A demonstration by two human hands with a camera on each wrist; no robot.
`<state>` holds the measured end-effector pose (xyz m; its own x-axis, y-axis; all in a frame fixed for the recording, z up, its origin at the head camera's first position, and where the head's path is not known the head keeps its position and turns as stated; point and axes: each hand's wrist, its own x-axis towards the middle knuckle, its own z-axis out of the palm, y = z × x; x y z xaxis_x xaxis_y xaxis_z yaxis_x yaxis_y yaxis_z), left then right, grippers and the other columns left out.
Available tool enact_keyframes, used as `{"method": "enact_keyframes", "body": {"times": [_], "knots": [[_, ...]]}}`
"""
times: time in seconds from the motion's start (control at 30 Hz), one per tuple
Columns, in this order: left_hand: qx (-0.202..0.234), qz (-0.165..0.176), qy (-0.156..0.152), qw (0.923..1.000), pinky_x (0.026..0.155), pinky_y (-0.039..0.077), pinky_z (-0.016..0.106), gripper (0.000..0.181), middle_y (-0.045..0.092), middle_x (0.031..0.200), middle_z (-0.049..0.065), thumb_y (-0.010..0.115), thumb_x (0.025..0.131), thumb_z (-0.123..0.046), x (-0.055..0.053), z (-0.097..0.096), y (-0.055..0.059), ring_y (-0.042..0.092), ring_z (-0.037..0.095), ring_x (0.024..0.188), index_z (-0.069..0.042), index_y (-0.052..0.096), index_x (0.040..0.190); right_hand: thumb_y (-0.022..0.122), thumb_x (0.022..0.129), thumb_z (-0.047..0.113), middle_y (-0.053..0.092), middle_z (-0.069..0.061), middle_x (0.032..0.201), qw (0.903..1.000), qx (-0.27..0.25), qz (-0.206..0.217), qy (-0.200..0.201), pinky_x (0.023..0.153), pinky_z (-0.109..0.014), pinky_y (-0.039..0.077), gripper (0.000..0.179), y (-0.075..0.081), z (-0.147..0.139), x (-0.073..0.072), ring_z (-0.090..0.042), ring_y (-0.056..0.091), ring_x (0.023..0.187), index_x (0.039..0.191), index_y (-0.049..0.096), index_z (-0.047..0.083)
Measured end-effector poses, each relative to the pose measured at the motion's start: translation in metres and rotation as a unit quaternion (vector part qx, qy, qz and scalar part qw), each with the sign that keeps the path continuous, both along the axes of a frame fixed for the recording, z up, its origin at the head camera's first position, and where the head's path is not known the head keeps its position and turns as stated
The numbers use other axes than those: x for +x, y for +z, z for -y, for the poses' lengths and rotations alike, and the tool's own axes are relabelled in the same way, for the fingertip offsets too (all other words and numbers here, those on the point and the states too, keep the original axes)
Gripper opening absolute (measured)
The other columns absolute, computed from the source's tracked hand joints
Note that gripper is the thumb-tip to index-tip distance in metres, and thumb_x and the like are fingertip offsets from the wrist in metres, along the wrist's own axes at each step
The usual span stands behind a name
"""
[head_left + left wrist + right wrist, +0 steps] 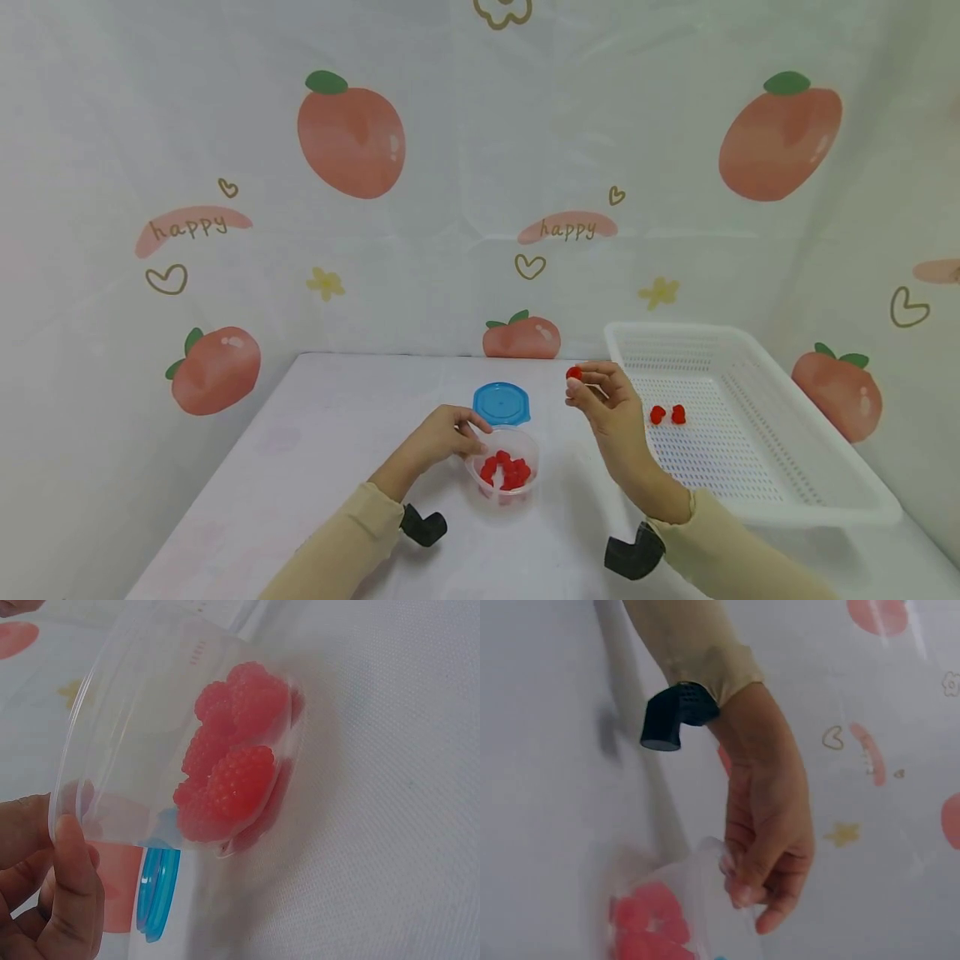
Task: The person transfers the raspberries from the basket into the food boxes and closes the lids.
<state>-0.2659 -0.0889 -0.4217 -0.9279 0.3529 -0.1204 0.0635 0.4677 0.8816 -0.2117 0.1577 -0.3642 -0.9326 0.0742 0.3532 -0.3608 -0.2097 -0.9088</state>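
Observation:
My left hand [442, 439] pinches the rim of a clear round plastic tub [529, 446] between thumb and fingers. Inside the tub lie several red raspberries [240, 780], heaped at the bottom as the left wrist view shows through the wall. In the right wrist view, the left hand [769, 825] grips that same rim. Raised to the right of the tub, my right hand [611, 417] holds a single red raspberry [573, 372] between its thumb and fingertips. Two more raspberries [678, 414] lie in a white perforated basket [750, 450].
A blue lid [502, 403] lies flat on the white-covered table [337, 417], just behind the tub. The basket takes up the right side of the table. Behind everything hangs a white cloth [450, 167] printed with fruit and hearts.

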Motion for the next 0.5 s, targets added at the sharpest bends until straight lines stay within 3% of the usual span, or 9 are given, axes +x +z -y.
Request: {"method": "enact_keyframes", "body": {"times": [0.23,0.5], "knots": [[-0.003,0.000,0.003,1.0000,0.066,0.056,0.030,0.023,0.058,0.075,0.005,0.076,0.081,-0.010,0.002,0.000,0.002,0.057,0.016,0.063,-0.005,0.070,0.103,0.062,0.092,0.004,0.060,0.001,0.097,0.9978,0.061,0.027,-0.005,0.079,-0.022,0.056,0.025,-0.021,0.017,0.008,-0.010,0.064,0.082,0.115,0.052,-0.003],[0.001,-0.002,-0.004,1.0000,0.066,0.056,0.030,0.026,0.058,0.076,0.006,0.075,0.082,-0.009,0.003,0.000,0.003,0.057,0.015,0.064,-0.002,0.069,0.106,0.066,0.089,0.006,0.059,-0.003,0.097,0.9926,0.105,0.061,-0.004,0.075,-0.021,0.056,0.027,-0.044,0.027,0.011,-0.011,0.064,0.079,0.114,0.056,-0.001]]}}
